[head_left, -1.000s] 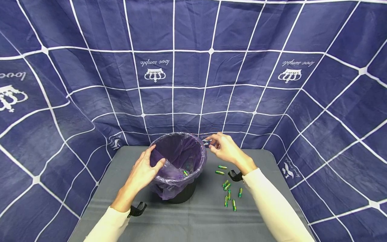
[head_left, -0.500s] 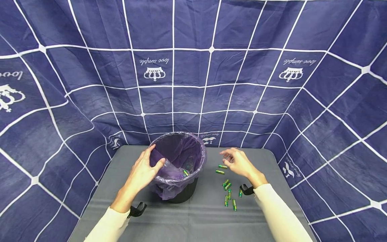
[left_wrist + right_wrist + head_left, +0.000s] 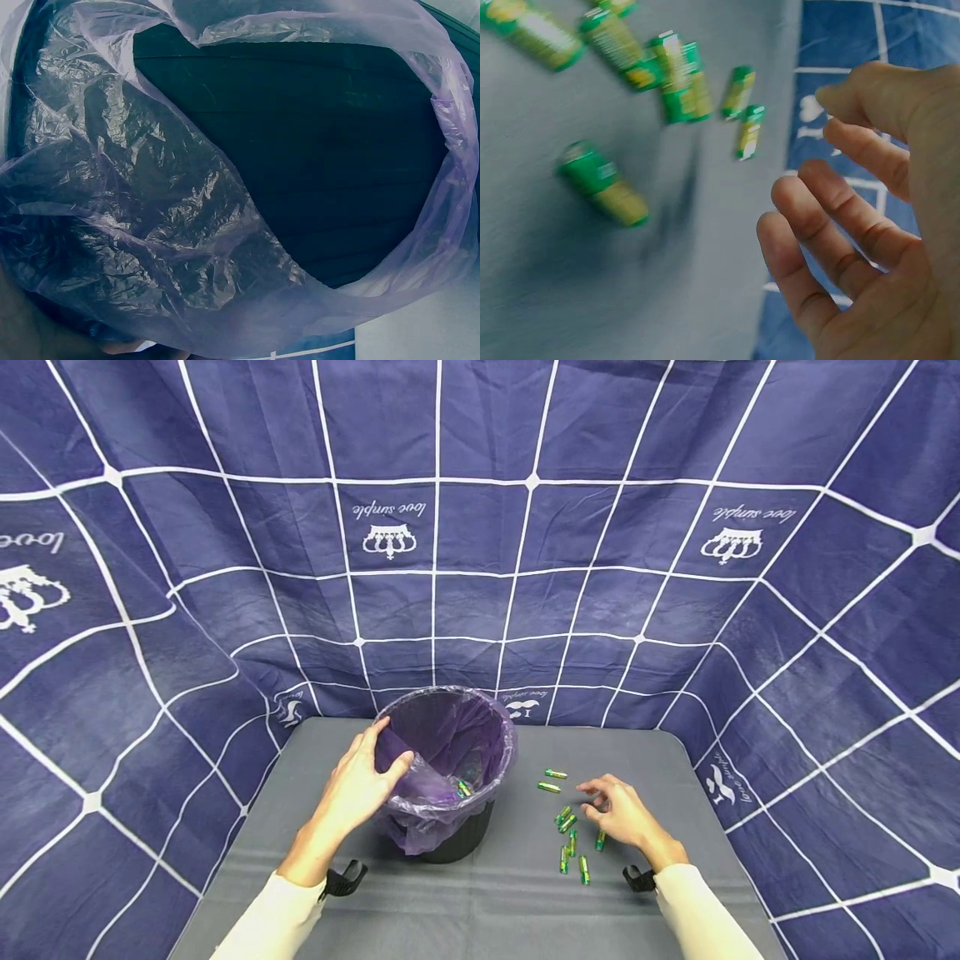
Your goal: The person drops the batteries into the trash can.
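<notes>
A black trash bin (image 3: 461,839) with a purple plastic liner (image 3: 423,781) stands left of the middle of the table. My left hand (image 3: 360,785) grips its left rim, thumb over the inner side and fingers along the edge. Up close in the left wrist view, the crinkled liner (image 3: 150,195) leaves part of a dark ribbed wall (image 3: 322,150) bare. Green and yellow batteries (image 3: 567,823) lie scattered right of the bin; a few more batteries (image 3: 463,788) show inside it. My right hand (image 3: 621,812) hovers over the scatter's right side, fingers loosely bent and holding nothing, near one battery (image 3: 604,184).
Grey cloth covers the table (image 3: 510,910). Blue curtains (image 3: 480,527) with white grid lines enclose the back and both sides, close behind the bin. Two batteries (image 3: 552,781) lie farther back, between bin and right hand.
My right hand has moved from beside the bin's right rim back toward me and to the right, down over the batteries. My left hand has stayed on the rim.
</notes>
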Tool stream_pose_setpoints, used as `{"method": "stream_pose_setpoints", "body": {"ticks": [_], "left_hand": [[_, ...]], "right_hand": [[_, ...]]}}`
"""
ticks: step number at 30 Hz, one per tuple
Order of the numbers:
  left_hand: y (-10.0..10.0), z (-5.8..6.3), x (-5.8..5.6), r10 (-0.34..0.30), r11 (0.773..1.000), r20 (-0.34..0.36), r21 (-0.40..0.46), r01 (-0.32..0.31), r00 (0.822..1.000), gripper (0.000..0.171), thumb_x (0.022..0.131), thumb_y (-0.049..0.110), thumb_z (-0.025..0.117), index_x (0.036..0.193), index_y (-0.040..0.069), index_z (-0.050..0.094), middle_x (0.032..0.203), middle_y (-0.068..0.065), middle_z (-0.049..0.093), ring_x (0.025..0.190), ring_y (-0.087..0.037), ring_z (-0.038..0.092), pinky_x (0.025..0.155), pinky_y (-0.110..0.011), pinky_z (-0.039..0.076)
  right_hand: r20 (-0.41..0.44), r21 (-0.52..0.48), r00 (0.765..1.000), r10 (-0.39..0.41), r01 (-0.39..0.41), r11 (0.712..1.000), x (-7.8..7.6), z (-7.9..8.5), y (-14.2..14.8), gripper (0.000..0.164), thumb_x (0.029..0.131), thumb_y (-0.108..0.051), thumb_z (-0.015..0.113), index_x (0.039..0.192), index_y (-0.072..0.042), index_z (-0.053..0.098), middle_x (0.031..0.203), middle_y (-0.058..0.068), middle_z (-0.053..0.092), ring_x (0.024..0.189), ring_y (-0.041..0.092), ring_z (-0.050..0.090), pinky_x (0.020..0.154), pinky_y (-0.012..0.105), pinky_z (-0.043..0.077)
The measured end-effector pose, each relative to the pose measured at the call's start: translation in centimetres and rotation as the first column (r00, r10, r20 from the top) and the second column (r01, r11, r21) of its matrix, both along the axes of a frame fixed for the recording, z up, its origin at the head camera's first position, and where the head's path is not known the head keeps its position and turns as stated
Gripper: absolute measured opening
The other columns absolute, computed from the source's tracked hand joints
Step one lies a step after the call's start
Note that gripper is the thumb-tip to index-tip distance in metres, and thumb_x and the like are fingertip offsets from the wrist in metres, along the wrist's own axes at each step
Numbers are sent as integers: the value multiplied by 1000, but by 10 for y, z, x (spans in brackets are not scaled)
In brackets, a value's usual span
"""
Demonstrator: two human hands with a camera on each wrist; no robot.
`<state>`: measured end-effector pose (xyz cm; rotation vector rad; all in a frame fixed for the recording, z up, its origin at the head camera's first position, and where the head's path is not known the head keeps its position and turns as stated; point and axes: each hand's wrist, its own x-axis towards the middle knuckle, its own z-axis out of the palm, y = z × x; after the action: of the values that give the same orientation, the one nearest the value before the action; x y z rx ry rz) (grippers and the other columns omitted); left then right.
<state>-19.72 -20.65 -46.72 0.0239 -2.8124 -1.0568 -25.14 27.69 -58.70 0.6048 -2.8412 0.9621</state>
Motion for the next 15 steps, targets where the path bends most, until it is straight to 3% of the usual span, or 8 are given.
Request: {"method": "stream_pose_setpoints", "body": {"ticks": [11,15], "left_hand": [[1,0,1,5,1000,5,-2,-5,1000,85,113,55,68,183,20,36,184,-24,44,165,-57,50,130,-78,45],[0,0,1,7,1000,5,0,-7,1000,85,112,55,68,183,20,36,184,-24,44,166,-57,50,130,-78,44]], "right_hand": [[11,19,999,-34,34,999,22,-40,29,39,90,-17,101,126,-13,87,117,7,79,99,26,74,87,33,61],[65,23,996,-61,60,998,28,-48,33,49,87,-25,105,131,-18,86,123,3,76,106,23,70,88,29,57]]}}
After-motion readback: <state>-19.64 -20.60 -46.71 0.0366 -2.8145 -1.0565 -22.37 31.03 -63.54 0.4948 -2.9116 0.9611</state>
